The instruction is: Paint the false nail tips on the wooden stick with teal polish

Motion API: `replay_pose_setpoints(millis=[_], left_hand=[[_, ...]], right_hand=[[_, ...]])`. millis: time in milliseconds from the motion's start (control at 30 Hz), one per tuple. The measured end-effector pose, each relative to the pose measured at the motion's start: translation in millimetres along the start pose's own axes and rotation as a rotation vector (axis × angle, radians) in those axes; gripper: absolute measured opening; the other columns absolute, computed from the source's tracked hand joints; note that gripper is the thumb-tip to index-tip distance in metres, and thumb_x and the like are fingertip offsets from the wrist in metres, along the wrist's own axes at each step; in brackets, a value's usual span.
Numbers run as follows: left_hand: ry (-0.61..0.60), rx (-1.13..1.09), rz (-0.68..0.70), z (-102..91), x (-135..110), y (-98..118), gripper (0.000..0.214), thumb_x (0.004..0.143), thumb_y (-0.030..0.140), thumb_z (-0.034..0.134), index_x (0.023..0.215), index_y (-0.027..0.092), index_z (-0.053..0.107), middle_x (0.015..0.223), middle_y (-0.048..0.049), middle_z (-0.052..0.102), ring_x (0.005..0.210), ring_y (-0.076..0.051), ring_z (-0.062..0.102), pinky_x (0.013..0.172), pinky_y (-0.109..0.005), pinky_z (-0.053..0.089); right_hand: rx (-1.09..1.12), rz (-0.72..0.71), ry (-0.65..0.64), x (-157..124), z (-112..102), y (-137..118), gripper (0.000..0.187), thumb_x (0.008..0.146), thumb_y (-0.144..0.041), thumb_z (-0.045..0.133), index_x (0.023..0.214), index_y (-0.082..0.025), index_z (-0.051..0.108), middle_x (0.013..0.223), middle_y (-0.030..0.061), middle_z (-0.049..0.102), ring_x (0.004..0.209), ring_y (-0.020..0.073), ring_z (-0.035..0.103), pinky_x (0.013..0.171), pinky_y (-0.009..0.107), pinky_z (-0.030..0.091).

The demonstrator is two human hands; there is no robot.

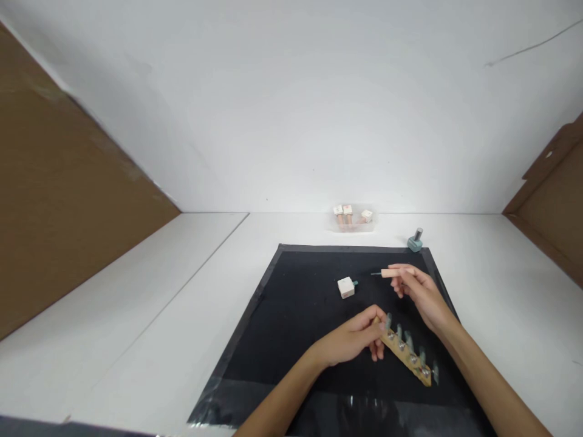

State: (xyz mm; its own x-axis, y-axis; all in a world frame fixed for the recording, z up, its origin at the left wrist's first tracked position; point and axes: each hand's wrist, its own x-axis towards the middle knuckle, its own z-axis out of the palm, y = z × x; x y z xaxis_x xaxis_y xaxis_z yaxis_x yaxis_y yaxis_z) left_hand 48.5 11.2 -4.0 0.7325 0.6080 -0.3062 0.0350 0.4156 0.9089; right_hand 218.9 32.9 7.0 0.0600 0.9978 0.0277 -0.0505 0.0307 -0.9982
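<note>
My right hand [414, 288] pinches the pale pink handle of a nail polish brush [389, 273], its thin dark tip pointing left above the black mat. My left hand [357, 337] grips the upper end of a yellowish nail tip holder [403, 353]. Several grey-green false nails [409, 342] stand in a row along this strip on round silvery mounts. Left of the brush tip, a white cube-shaped nail polish bottle [346, 288] rests on the mat, green showing at its neck. Its cap is off.
A black mat [291, 303] covers part of the white table. Behind it stands a clear plastic box [353, 227] holding white-and-pink bottles. A grey-green bottle with a silver cap [415, 241] stands near the mat's far right corner. Brown cardboard panels flank both sides.
</note>
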Motion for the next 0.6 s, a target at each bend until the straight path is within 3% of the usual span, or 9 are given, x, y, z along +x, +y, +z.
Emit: replay_pose_setpoints(millis=[133, 233, 467, 600], left_hand=[[-0.001, -0.05, 0.083, -1.6, -6, 2, 0.043, 0.072, 0.06, 0.054, 0.077, 0.02, 0.039, 0.055, 0.0072, 0.049, 0.049, -0.007, 0.047, 0.054, -0.023, 0.037], [0.006, -0.075, 0.125, -1.4, -8, 5, 0.042, 0.072, 0.059, 0.054, 0.077, 0.02, 0.039, 0.055, 0.0071, 0.049, 0.049, -0.007, 0.046, 0.055, -0.023, 0.037], [0.033, -0.055, 0.149, 0.1, -9, 10, 0.044, 0.071, 0.06, 0.055, 0.076, 0.019, 0.042, 0.056, 0.0061, 0.049, 0.05, -0.007, 0.045, 0.056, -0.024, 0.035], [0.026, -0.048, 0.143, 1.6, -13, 14, 0.046, 0.069, 0.062, 0.056, 0.076, 0.019, 0.042, 0.057, 0.0056, 0.05, 0.05, -0.008, 0.045, 0.056, -0.024, 0.035]], right_hand=[[0.039, -0.116, 0.131, -14, -7, -19, 0.036, 0.076, -0.056, 0.059, 0.079, -0.02, 0.065, 0.056, -0.0009, 0.053, 0.054, 0.0154, 0.048, 0.055, 0.029, 0.041], [0.003, -0.255, 0.215, -26, -13, -28, 0.032, 0.078, -0.053, 0.059, 0.073, -0.022, 0.066, 0.061, 0.0012, 0.056, 0.054, 0.0156, 0.048, 0.055, 0.029, 0.04], [-0.102, -0.317, -0.009, -38, -6, -31, 0.032, 0.082, -0.051, 0.056, 0.071, -0.022, 0.066, 0.061, 0.0009, 0.056, 0.048, 0.0132, 0.049, 0.047, 0.026, 0.04], [-0.174, -0.299, -0.047, -40, -1, -35, 0.035, 0.081, -0.053, 0.055, 0.07, -0.021, 0.064, 0.06, 0.0003, 0.056, 0.046, 0.0129, 0.049, 0.046, 0.025, 0.041]])
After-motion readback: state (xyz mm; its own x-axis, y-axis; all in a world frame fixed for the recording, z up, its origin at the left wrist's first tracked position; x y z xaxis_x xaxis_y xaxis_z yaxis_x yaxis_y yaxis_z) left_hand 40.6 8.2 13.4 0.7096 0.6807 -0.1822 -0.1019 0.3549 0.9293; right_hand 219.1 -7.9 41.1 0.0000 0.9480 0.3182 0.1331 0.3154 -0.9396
